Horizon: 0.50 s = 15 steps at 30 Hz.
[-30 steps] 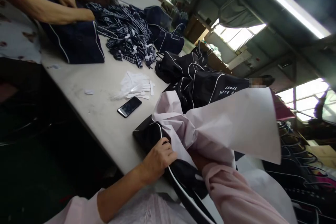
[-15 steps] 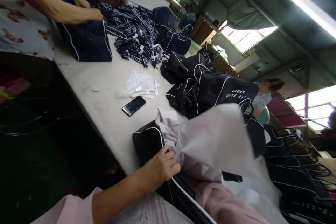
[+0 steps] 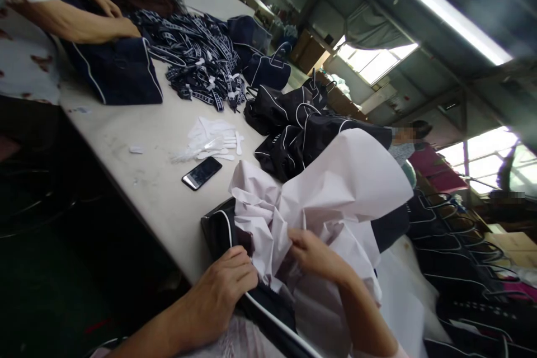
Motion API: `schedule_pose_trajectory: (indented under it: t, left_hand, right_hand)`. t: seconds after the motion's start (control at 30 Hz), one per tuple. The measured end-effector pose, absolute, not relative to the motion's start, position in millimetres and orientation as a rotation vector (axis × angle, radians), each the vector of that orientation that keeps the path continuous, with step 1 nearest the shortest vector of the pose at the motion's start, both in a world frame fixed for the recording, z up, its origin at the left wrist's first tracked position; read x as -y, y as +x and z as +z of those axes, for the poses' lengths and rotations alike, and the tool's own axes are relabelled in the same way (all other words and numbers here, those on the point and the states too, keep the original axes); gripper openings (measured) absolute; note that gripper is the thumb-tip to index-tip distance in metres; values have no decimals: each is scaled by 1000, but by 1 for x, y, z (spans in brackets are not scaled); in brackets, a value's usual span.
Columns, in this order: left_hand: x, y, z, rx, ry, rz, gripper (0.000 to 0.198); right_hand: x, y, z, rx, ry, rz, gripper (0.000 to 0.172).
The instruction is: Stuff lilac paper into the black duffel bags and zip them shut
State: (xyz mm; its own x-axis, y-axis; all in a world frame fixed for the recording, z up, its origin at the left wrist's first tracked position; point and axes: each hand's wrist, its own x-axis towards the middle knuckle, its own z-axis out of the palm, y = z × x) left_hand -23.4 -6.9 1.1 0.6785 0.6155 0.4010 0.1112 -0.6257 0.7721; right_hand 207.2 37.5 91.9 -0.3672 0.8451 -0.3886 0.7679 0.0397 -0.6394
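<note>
A black bag [image 3: 218,230] with white piping lies at the table's near edge, its top opened. My left hand [image 3: 235,277] is closed on the bag's near rim, beside the white piping. Crumpled pale paper [image 3: 348,179] fills the bag's opening and rises out of it in a large sheet. My right hand [image 3: 312,254] presses into the paper with fingers closed on a fold of it. The bag's inside is mostly hidden by the paper.
On the table [image 3: 155,190] lie a phone [image 3: 202,173], white plastic pieces [image 3: 218,140] and a heap of printed straps [image 3: 201,56]. Black bags [image 3: 285,145] stand beyond; more are stacked at right [image 3: 457,268]. A co-worker's arm [image 3: 84,22] reaches into a navy bag [image 3: 121,72].
My right hand, hidden behind the paper before, now shows in front, gripping it. The paper has bunched more into the bag's opening. My left hand stays on the rim; the view has shifted slightly.
</note>
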Motion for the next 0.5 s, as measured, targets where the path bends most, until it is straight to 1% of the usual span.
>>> schedule_pose_trajectory:
  t: [0.07,0.1,0.17,0.2,0.23,0.27,0.3,0.37,0.4,0.43,0.5]
  left_hand:
    - [4,-18,0,-545,2161,872,22]
    - [2,-16,0,-537,2180,880,22]
    - [-1,-12,-1,-540,2225,894,20]
    - [-1,-11,-1,-546,2244,906,20]
    - [-1,-10,-2,-552,2259,920,20]
    - [-1,-10,-4,-560,2266,934,21]
    - [0,-10,-6,-569,2268,952,22]
    - [2,-10,-10,-595,2259,995,23]
    - [3,-10,-13,-614,2250,1017,24]
    - [4,-9,-15,-634,2242,1038,24]
    - [5,-5,-20,-659,2228,1085,25]
  right_hand:
    - [-66,203,104,2014,-1728,1044,29]
    - [-86,196,103,1949,-1716,930,37]
    - [-129,179,86,1954,-1678,805,68]
    - [-150,170,74,1994,-1747,782,87]
    - [-167,162,61,1997,-1844,825,101]
    - [-180,156,50,1984,-1959,910,106]
    - [-187,154,41,1950,-2072,1034,103]
    - [-183,155,36,1886,-2147,1320,80]
    - [-172,160,40,1884,-2089,1430,69]
    - [-156,165,47,1901,-1981,1497,61]
    - [-115,179,65,1970,-1707,1520,56]
